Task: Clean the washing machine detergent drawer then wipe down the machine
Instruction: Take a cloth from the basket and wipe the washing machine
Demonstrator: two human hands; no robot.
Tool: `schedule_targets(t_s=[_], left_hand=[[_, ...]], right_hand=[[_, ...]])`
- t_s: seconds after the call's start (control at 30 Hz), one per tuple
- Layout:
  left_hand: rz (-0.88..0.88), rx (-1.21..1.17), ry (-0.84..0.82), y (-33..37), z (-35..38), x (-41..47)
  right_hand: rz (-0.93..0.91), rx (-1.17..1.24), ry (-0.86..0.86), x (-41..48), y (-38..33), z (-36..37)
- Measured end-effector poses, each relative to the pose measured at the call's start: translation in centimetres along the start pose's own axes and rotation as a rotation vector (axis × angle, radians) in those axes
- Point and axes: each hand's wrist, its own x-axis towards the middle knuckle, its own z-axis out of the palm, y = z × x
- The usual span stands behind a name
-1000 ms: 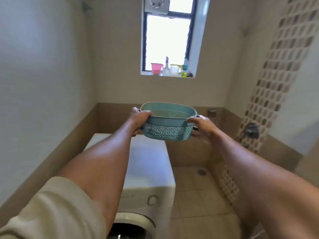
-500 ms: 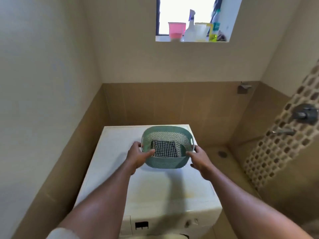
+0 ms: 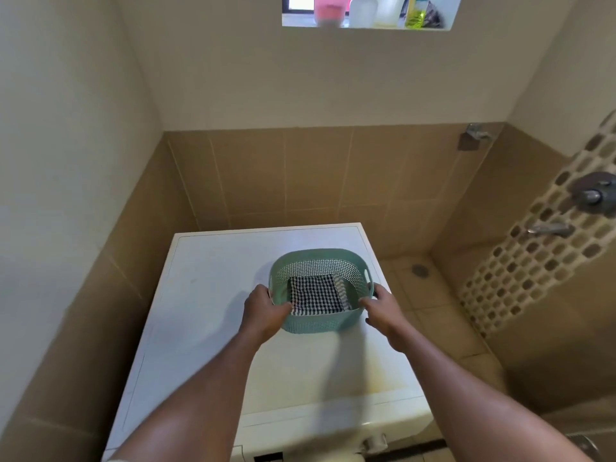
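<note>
The washing machine stands in the corner of a tiled room, its left side against the left wall and its back near the rear wall. Its white top is flat; a yellowish stain shows near the front right edge. Only the upper strip of the front panel is in view at the bottom of the picture, too blurred to make out the detergent drawer.

To the right of the machine lies the tiled floor with a round drain. On the right wall, a band of mosaic tile carries a metal tap and a valve above it.

High on the rear wall, a window sill holds a pink cup, pale bottles and a yellow-green container.

A green perforated basket sits on or just above the right half of the machine top; contact cannot be confirmed. Inside, flat on the bottom, lies a black-and-white checked cloth.

The left hand grips the left wall of the basket, thumb over the rim and inside. The right hand holds the right side at the handle slot, fingers curled around the outside.
</note>
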Motion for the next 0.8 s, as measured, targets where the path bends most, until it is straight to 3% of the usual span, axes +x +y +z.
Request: schedule_targets(t_s=[0.07, 0.13, 0.23, 0.33, 0.43, 0.5, 0.63, 0.8], left_hand=[[0.022, 0.125, 0.087, 0.4, 0.4, -0.1], [0.095, 0.288, 0.245, 1.3, 0.9, -0.3], [0.384, 0.494, 0.388, 3.2, 1.8, 0.3], [0.490, 0.609, 0.232, 5.2, 3.2, 1.4], [0.310, 0.592, -0.055, 6.1, 4.4, 2.6], [0.148, 0.590, -0.135, 5.8, 5.1, 3.7], [-0.125, 0.476, -0.133, 4.4, 6.7, 6.1], [-0.307, 0.161, -0.044, 4.8, 7.8, 7.6]], right_hand=[[-0.068, -0.128, 0.126, -0.2, 0.2, 0.4], [-0.245, -0.325, 0.372, -0.6, -0.2, 0.7], [-0.614, -0.689, 0.487, -0.8, -1.7, 1.3], [-0.691, -0.793, 0.283, -0.1, -3.3, 2.6], [-0.536, -0.881, -0.043, 1.6, -4.1, 4.2], [-0.448, -1.005, -0.195, 3.1, -4.3, 5.1], [-0.327, -1.181, -0.357, 5.4, -4.0, 6.8], [-0.232, -1.190, -0.433, 5.9, -3.9, 7.5]])
